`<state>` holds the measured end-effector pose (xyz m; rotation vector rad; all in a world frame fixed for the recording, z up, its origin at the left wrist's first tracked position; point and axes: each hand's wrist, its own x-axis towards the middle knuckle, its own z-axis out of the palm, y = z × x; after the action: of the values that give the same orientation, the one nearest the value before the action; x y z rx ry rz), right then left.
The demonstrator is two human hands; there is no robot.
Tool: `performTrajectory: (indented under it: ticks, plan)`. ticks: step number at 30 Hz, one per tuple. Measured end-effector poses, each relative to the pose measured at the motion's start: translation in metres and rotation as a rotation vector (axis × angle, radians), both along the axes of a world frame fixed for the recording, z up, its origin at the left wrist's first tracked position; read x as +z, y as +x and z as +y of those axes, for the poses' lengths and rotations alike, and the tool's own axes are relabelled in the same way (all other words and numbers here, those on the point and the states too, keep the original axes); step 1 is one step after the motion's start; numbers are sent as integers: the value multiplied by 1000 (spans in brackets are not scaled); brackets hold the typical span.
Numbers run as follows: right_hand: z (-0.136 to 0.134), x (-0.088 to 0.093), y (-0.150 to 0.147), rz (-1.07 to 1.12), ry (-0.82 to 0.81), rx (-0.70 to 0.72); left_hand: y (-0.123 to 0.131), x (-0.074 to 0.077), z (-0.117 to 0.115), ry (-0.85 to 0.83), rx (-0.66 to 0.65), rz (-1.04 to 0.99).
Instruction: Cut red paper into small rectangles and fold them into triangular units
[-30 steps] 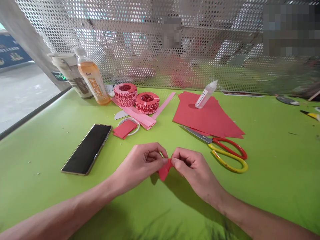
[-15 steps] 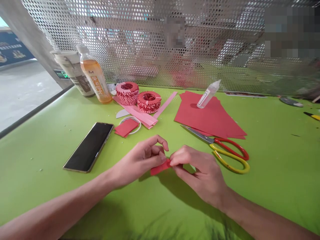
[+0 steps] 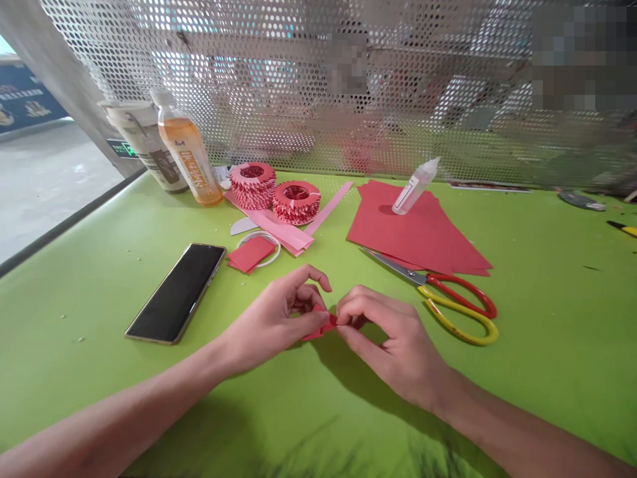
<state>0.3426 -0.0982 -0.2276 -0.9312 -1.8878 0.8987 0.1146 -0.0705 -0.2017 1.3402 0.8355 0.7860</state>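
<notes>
A small folded piece of red paper (image 3: 322,326) lies just above the green table (image 3: 547,345), pinched from both sides. My left hand (image 3: 279,318) grips its left end with thumb and fingers, the index finger lifted. My right hand (image 3: 393,338) pinches its right end with curled fingers. Most of the paper is hidden between the fingertips. Red-and-yellow scissors (image 3: 448,299) lie just right of my right hand.
A black phone (image 3: 176,292) lies at the left. Behind are two bottles (image 3: 186,156), two red paper rings (image 3: 273,192), pink strips (image 3: 288,232), a small red stack (image 3: 251,253), red sheets (image 3: 418,232) with a glue bottle (image 3: 414,186), and a perforated screen (image 3: 348,86).
The red piece has been turned from hanging down to lying flatter between my fingertips. My left index finger has lifted. Both hands stay in place.
</notes>
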Motion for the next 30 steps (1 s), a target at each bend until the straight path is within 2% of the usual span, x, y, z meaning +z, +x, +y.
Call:
performTrajectory:
  ticks: [2, 8, 11, 14, 18, 23, 26, 30]
  plan:
    - [-1, 0, -1, 11, -70, -10, 0, 0, -1, 91, 18, 72]
    - [-3, -7, -3, 124, -459, -81, 2, 2, -4, 375, 24, 275]
    - [-3, -9, -5, 188, -550, -121, 2, 4, -6, 463, 1, 326]
    - [-3, -8, -7, 246, -568, -133, 3, 4, -7, 527, 23, 370]
    - [-4, -2, -7, 284, -563, -106, 5, 2, -8, 477, 76, 355]
    - [-2, -1, -4, 204, -588, -41, 4, 0, -6, 319, 62, 241]
    - [-1, -1, -4, 133, -567, -10, 3, -1, -6, 280, 53, 200]
    - [-1, -1, -5, 133, -527, -38, 3, -1, -6, 242, 47, 160]
